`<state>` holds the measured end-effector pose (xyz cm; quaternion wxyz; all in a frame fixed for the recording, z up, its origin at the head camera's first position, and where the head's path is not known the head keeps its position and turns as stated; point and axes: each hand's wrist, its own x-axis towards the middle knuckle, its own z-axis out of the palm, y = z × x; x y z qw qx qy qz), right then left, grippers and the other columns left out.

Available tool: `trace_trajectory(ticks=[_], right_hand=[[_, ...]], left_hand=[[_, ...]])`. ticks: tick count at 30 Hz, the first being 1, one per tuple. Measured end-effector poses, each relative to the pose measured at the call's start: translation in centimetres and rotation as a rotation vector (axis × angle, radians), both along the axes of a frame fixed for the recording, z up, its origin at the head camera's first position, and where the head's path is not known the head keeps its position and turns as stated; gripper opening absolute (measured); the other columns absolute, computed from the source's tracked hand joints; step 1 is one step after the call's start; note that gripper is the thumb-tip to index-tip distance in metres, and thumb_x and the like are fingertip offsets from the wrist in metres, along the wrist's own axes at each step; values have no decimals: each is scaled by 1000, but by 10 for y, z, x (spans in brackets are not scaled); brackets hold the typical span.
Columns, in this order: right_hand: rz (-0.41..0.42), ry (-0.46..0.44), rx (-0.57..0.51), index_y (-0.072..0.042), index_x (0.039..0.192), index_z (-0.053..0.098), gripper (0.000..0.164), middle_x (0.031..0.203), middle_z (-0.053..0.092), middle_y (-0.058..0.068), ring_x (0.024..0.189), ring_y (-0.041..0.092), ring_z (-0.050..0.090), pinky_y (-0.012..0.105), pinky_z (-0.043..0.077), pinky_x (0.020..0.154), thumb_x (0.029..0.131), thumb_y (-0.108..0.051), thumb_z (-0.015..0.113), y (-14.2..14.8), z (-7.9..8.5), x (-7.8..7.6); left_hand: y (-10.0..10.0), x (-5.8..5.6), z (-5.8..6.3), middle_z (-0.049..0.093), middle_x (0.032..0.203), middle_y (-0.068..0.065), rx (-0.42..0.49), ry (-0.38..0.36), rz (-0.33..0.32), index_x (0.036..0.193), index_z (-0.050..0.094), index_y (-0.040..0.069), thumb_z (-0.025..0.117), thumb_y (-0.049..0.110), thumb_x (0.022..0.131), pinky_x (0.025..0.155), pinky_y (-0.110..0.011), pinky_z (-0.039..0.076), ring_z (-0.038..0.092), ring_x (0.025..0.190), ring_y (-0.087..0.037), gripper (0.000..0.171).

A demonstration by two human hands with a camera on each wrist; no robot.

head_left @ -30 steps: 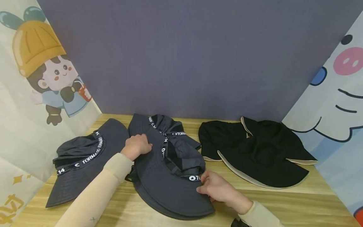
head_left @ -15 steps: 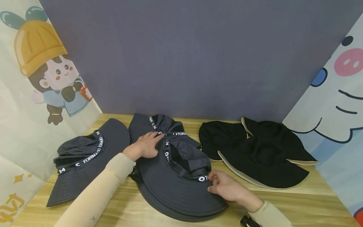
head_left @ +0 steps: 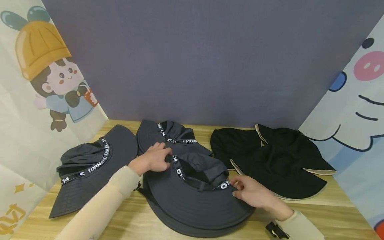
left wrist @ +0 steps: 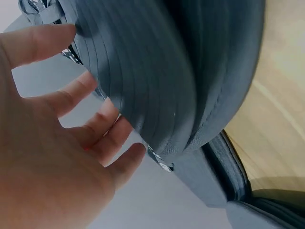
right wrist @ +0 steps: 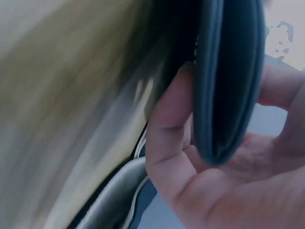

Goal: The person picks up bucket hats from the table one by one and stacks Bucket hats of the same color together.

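A dark grey bucket hat [head_left: 198,206] with a lettered band lies folded in the middle of the table. My right hand [head_left: 250,193] grips the right end of its brim. In the right wrist view, the folded brim [right wrist: 228,81] passes between thumb and curled fingers. My left hand [head_left: 153,158] is at the hat's far left edge. Its fingers [left wrist: 71,98] are spread and fairly straight, tips partly behind the brim [left wrist: 138,71], thumb apart from them. Behind lies a second grey hat [head_left: 150,131], partly covered by my left hand and the front hat.
Another grey lettered hat [head_left: 117,163] lies on the left. Black hats [head_left: 282,166] with beige edging lie folded at the right, overlapping each other. A grey panel [head_left: 192,66] rises behind the wooden table [head_left: 330,216], with cartoon-printed sheets on both sides.
My right hand has drawn the hat's right end rightward, and the brim has spread wider. My left hand has let the brim slip, shifting a little right with its fingers loosened.
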<state>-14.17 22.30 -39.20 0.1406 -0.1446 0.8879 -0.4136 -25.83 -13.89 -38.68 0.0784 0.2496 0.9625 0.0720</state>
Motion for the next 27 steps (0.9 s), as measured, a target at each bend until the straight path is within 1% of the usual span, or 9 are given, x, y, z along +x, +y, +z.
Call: trace_trajectory(ticks=[4,7,12,15,18,21,25,27], right_hand=[[4,13,48,0,110,66,25,80,55,3,74,19,53,30,43,66,85,-1,70,11,5,-2],[-9,25,90,-2,109,67,24,82,57,2,76,18,54,32,44,68,86,-1,70,19,8,-4],[-44,54,161,-6,107,70,23,83,60,1,78,17,56,36,46,71,85,0,71,27,9,-4],[-50,76,191,-9,105,71,23,83,61,0,78,16,56,37,47,72,84,1,72,30,8,-4],[-46,91,214,-10,104,71,24,82,62,-1,78,15,57,37,47,72,84,2,72,32,6,-5],[-38,104,232,-11,103,71,23,81,61,-3,77,14,57,37,47,71,84,3,71,33,4,-5],[-27,120,256,-11,102,70,22,79,60,-4,74,14,55,36,46,69,84,2,70,33,1,-5],[-21,124,271,-11,102,70,20,80,61,-4,74,13,56,36,47,69,85,-2,72,32,1,-4]], left_hand=[[0,10,0,54,108,-7,-2,-19,-15,116,64,14,67,34,92,92,-49,39,43,98,-27,31],[1,19,0,55,103,-5,2,-44,-35,108,63,14,70,36,92,89,-48,40,45,94,-26,28],[5,33,2,56,95,-3,19,-131,-65,101,62,13,72,37,91,84,-47,45,51,90,-25,28],[7,39,4,55,93,-1,37,-180,-71,100,62,13,72,35,91,81,-45,47,54,89,-23,26],[9,45,6,57,93,-1,51,-200,-85,99,63,12,73,35,91,81,-45,48,56,89,-23,27],[10,48,5,58,91,0,55,-219,-83,98,63,12,74,35,91,80,-43,48,56,86,-21,26],[12,52,4,56,84,2,56,-250,-72,92,61,15,75,35,91,73,-39,46,53,78,-18,24],[12,54,4,55,81,2,59,-257,-76,90,59,16,75,35,91,70,-37,45,52,75,-17,24]])
